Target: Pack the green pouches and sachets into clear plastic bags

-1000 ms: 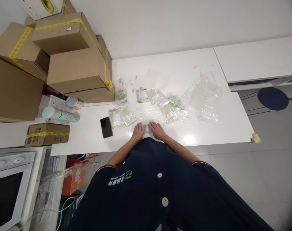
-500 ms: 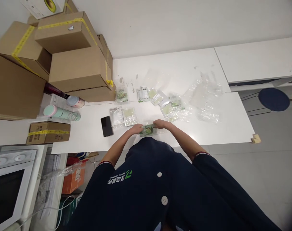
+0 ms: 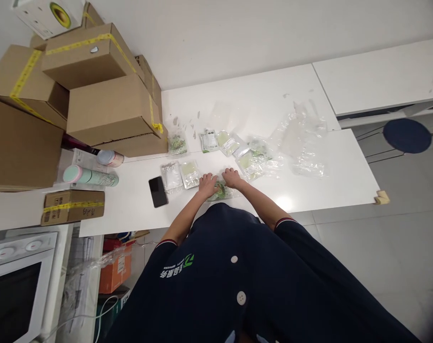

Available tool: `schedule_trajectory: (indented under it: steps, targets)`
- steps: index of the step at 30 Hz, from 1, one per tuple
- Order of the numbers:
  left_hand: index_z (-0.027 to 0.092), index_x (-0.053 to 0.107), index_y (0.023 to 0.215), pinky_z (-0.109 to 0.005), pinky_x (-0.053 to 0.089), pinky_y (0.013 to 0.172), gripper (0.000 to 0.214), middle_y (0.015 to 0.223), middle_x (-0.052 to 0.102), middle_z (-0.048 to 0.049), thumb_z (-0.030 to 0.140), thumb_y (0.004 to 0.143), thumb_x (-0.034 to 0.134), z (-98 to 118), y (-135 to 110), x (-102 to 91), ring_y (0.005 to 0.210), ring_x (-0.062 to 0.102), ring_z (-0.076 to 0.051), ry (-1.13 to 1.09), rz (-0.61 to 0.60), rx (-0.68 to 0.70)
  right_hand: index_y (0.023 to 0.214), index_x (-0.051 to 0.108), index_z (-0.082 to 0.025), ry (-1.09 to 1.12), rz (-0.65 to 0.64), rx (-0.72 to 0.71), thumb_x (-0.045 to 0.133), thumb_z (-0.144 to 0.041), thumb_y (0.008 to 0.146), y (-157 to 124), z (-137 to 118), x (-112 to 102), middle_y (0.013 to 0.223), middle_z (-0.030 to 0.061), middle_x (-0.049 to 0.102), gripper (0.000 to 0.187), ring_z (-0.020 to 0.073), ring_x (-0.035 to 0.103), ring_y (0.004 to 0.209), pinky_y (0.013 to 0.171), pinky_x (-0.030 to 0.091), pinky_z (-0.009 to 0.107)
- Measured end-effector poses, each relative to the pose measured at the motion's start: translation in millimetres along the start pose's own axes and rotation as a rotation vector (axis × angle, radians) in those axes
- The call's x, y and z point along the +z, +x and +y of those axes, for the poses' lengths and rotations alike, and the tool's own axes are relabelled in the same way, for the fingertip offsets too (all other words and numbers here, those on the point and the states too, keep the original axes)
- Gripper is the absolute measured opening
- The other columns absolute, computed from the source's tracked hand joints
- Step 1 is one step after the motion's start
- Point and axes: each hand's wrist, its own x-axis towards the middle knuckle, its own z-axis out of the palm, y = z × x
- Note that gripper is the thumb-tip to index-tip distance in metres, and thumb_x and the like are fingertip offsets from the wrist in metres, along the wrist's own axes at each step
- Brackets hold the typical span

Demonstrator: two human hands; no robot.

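Observation:
A clear plastic bag of green leafy vegetables (image 3: 221,191) lies flat at the front edge of the white table, close to my body. My left hand (image 3: 208,185) rests on the bag's left end, fingers apart. At its far right edge, my right hand (image 3: 232,178) has its fingers bent and closed on the plastic; the fingertips are partly hidden. Just left of my left hand lie a pale green packet (image 3: 190,174) and a silver packet (image 3: 172,176). Beyond my right hand is another pale green packet (image 3: 250,165) beside a bag of greens (image 3: 261,148).
A black phone (image 3: 158,192) lies at the left. Cardboard boxes (image 3: 109,107) are stacked at the back left, near a mint bottle (image 3: 91,176) and a small taped box (image 3: 73,206). Crumpled clear plastic (image 3: 302,140) spreads to the right. A dark blue stool (image 3: 407,136) stands beyond the table's end.
Both hands have shifted slightly toward the far side of the bag. The left fingers have gone from gripping its end to spreading over it. The view has tilted a little.

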Motion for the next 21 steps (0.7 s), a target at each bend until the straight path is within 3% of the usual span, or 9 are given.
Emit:
schedule_trajectory:
  steps: [3, 7, 10, 12, 14, 19, 21]
  targets:
    - [0.024, 0.043, 0.139, -0.047, 0.031, 0.105, 0.076, 0.141, 0.045, -0.0129, 0.042, 0.072, 0.074, -1.6, 25.0, 0.8, 0.131, 0.036, -0.035, -0.164, -0.145, 0.065, 0.122, 0.057, -0.015, 0.062, 0.001, -0.03, 0.06, -0.019, 0.084, -0.4, 4.8, 0.2, 0.117, 0.0162, 0.063, 0.038, 0.0307, 0.053, 0.113, 0.092, 0.041, 0.042]
    - [0.018, 0.064, 0.112, -0.037, 0.042, 0.094, 0.052, 0.109, 0.067, -0.0095, 0.037, 0.065, 0.076, -2.9, 45.7, 3.9, 0.111, 0.056, -0.031, -0.305, -0.321, 0.071, 0.119, 0.059, -0.017, 0.14, 0.066, -0.083, 0.056, -0.022, 0.088, -19.0, 12.9, -2.0, 0.108, 0.0115, 0.068, 0.031, 0.026, 0.057, 0.106, 0.089, 0.044, 0.035]
    - [0.015, 0.069, 0.092, -0.029, 0.048, 0.078, 0.032, 0.087, 0.07, -0.0047, 0.032, 0.065, 0.074, -8.9, 45.5, 6.5, 0.086, 0.064, -0.022, -0.449, -0.428, 0.079, 0.124, 0.058, -0.015, 0.201, 0.283, -0.054, 0.047, -0.024, 0.095, -44.6, 15.2, 2.7, 0.119, 0.0147, 0.064, 0.033, 0.0281, 0.048, 0.121, 0.102, 0.038, 0.041]
    - [0.014, 0.069, 0.093, -0.026, 0.049, 0.07, 0.03, 0.082, 0.07, -0.0036, 0.033, 0.069, 0.069, -16.2, 39.6, 7.6, 0.078, 0.064, -0.019, -0.576, -0.46, 0.073, 0.125, 0.058, -0.013, 0.303, 0.494, 0.015, 0.04, -0.027, 0.098, -60.5, 15.4, 11.1, 0.125, 0.0165, 0.06, 0.036, 0.0279, 0.047, 0.124, 0.107, 0.036, 0.043]
    - [0.014, 0.067, 0.1, -0.025, 0.049, 0.069, 0.035, 0.086, 0.071, -0.0047, 0.035, 0.072, 0.067, -23.8, 32.0, 7.4, 0.077, 0.064, -0.017, -0.707, -0.463, 0.071, 0.128, 0.057, -0.012, 0.427, 0.602, 0.059, 0.044, -0.034, 0.097, -70.4, 15.2, 21.7, 0.131, 0.0176, 0.057, 0.04, 0.028, 0.047, 0.127, 0.108, 0.037, 0.043]
    - [0.013, 0.066, 0.099, -0.025, 0.047, 0.065, 0.047, 0.083, 0.07, -0.0053, 0.038, 0.062, 0.077, -30.5, 17.5, -1.3, 0.071, 0.061, -0.015, -1.052, -0.53, 0.073, 0.15, 0.032, -0.013, 0.651, 0.433, -0.061, 0.061, -0.048, 0.085, -67.5, 12.8, 38.2, 0.157, 0.017, 0.026, 0.079, 0.0288, 0.026, 0.145, 0.117, 0.028, 0.045]
    - [0.013, 0.066, 0.093, -0.024, 0.044, 0.062, 0.046, 0.077, 0.068, -0.0032, 0.038, 0.057, 0.079, -27.9, 14.2, -7.3, 0.066, 0.057, -0.013, -1.139, -0.566, 0.096, 0.152, 0.028, -0.012, 0.747, 0.348, -0.073, 0.063, -0.049, 0.083, -64.4, 10.1, 38.0, 0.158, 0.0174, 0.025, 0.086, 0.0288, 0.025, 0.146, 0.118, 0.025, 0.044]
